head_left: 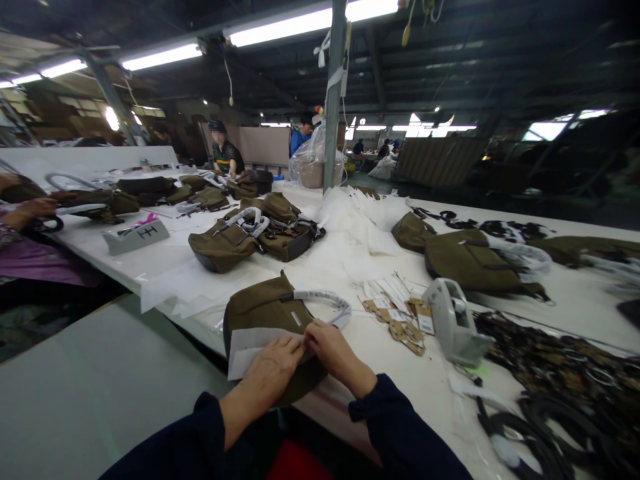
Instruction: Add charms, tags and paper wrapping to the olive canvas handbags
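Observation:
An olive-green bag (263,298) with a wrapped handle (333,300) lies at the table's near edge. Across its lower front is a white sheet (245,345). My left hand (275,365) rests flat on the sheet, fingers pointing toward the bag's middle. Just to its right, my right hand (330,343) has its fingers bent together at the sheet's right end; what they pinch is too small to make out. The fingertips of both hands are close together.
Right of the bag lie brown tags (407,333), a grey-white tape dispenser (455,320) and dark straps (565,360). More olive bags (223,243) and a pile of white sheets (357,223) stand beyond. A person's hands (33,210) are at the left; another person (226,155) is behind.

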{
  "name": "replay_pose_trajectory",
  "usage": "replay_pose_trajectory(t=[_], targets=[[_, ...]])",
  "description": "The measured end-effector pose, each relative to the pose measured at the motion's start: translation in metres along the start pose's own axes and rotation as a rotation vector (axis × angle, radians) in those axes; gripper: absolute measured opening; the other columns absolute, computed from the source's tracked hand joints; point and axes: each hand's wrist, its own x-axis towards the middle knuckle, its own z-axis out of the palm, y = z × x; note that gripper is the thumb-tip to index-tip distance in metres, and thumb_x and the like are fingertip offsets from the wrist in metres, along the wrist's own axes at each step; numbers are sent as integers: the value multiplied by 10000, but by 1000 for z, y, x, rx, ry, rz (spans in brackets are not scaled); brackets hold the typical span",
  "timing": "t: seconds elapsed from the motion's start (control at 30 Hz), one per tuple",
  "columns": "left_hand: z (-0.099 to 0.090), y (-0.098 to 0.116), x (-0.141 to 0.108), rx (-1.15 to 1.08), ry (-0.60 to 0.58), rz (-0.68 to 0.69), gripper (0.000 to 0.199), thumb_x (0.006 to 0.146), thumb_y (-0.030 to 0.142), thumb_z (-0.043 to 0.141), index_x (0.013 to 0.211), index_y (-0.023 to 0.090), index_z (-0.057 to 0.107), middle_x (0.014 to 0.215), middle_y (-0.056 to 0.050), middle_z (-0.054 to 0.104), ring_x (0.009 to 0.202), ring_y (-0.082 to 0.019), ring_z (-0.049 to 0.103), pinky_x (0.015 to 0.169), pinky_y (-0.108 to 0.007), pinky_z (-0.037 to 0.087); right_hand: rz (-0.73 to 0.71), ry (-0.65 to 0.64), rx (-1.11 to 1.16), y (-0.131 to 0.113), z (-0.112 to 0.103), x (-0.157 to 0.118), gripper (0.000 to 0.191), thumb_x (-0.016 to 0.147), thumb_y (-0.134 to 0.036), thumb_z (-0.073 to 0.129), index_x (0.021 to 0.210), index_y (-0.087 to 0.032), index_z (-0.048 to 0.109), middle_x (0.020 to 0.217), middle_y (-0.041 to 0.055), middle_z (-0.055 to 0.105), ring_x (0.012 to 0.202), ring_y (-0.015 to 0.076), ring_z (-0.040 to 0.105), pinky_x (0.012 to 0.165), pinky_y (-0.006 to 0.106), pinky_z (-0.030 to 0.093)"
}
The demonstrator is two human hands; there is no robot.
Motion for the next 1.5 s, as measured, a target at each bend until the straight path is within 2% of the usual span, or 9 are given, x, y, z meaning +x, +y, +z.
replay_pose_trajectory(t=[0.17, 0.4, 0.57, 0.8, 0.9, 1.07, 1.27, 1.4, 1.5], targets=[[6, -1, -2, -30, 20, -15, 354, 909, 70, 450, 1230, 180, 551, 1117, -64, 607, 1067, -232, 532, 960, -372, 439, 16, 55, 138, 2, 9, -12, 148, 838, -41, 541, 859, -185, 566, 870, 15, 588, 813, 157, 540, 734, 258, 399], [4, 3, -6, -85, 83, -15, 276, 922, 86, 445, 1129, 194, 591, 1081, -62, 629, 1046, -208, 559, 949, -357, 473, 27, 113, 139, 3, 20, -17, 164, 826, -32, 530, 826, -196, 536, 844, 3, 556, 784, 155, 508, 709, 255, 377], [-9, 14, 0, -32, 250, -52, 284, 919, 99, 454, 1163, 191, 567, 1277, -85, 560, 1192, -252, 483, 1058, -434, 396, 15, 118, 117, 1, 20, -16, 126, 859, -72, 534, 824, -192, 552, 858, 14, 563, 803, 161, 512, 719, 257, 388], [6, 7, 19, -32, 110, -198, 157, 923, 100, 440, 933, 176, 578, 959, -57, 582, 927, -233, 522, 835, -386, 469, 69, 124, 93, -7, 15, -16, 167, 885, -52, 495, 817, -181, 575, 854, 24, 575, 799, 157, 534, 725, 254, 418], [13, 3, 17, -52, 131, -178, 152, 934, 108, 438, 907, 181, 568, 957, -50, 566, 931, -228, 508, 844, -380, 457, 65, 172, 148, -13, 15, -27, 183, 865, -39, 503, 904, -189, 598, 962, 50, 593, 874, 174, 565, 781, 277, 461], [14, 4, 13, -45, 132, -166, 156, 939, 104, 433, 882, 180, 556, 929, -44, 553, 914, -223, 499, 836, -372, 452, 53, 448, 151, -23, 32, -60, 224, 913, -101, 481, 1067, -211, 601, 1126, 100, 609, 1063, 225, 554, 931, 367, 468], [15, 4, 14, -55, 131, -181, 142, 935, 117, 458, 881, 181, 573, 933, -47, 565, 923, -228, 503, 830, -373, 454, -28, 417, -115, -22, 58, -67, 362, 896, -105, 511, 1245, -173, 578, 1234, 115, 644, 1134, 256, 566, 1034, 471, 418], [17, 2, 13, -78, 143, -184, 150, 934, 123, 468, 872, 182, 591, 936, -43, 585, 919, -224, 514, 819, -364, 459, -62, 443, -191, -20, 60, -64, 407, 916, -130, 489, 1320, -145, 533, 1301, 110, 622, 1212, 246, 546, 1064, 465, 399], [18, 1, 10, -150, 187, -169, 154, 936, 119, 473, 935, 189, 610, 1057, -46, 613, 984, -219, 522, 864, -364, 462, -55, 381, -210, -20, 56, -62, 438, 936, -187, 496, 1373, -150, 488, 1375, 93, 573, 1268, 253, 509, 1088, 470, 376]])
